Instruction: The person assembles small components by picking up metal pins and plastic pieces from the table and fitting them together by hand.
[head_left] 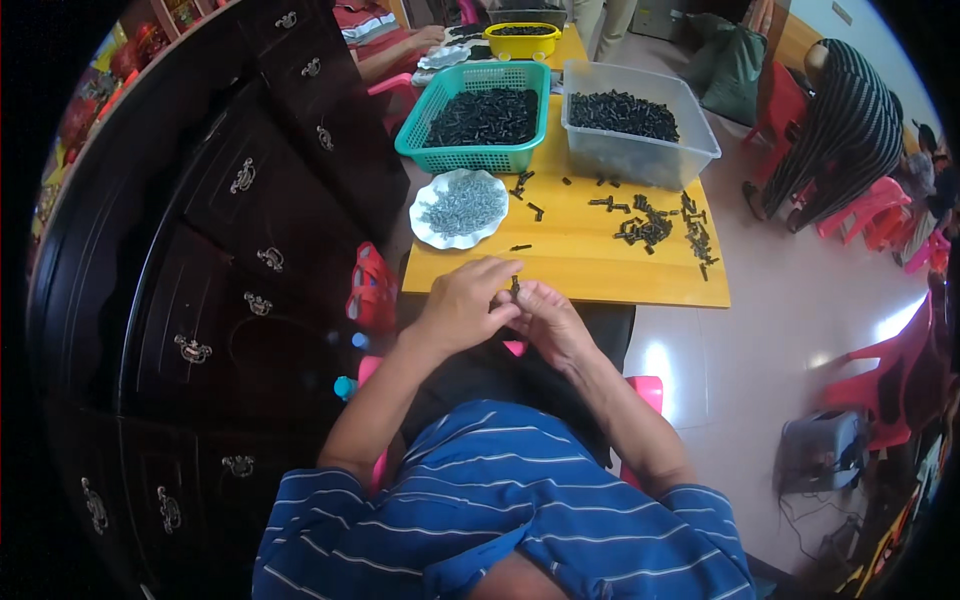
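Observation:
Just off the table's near edge, my left hand (464, 306) and my right hand (549, 318) meet, both closed around a small dark plastic part (515, 286). Fingers cover most of that part. On the yellow wooden table (560, 273) beyond them lies a similar loose part (521, 247). A white scalloped plate (424, 227) to the left holds many small shiny, clear or silvery pieces (463, 205). Toward the right, a pile of dark parts (648, 228) is spread out, with more dark pieces (697, 235) along the table's edge.
Behind the plate stands a green plastic basket (408, 142), beside a clear bin (690, 150); both hold black parts. A yellow basin (522, 45) sits farther back, near another person's hand (428, 38). Dark drawers (220, 230) flank the left. At right, a person in stripes (850, 120) bends over.

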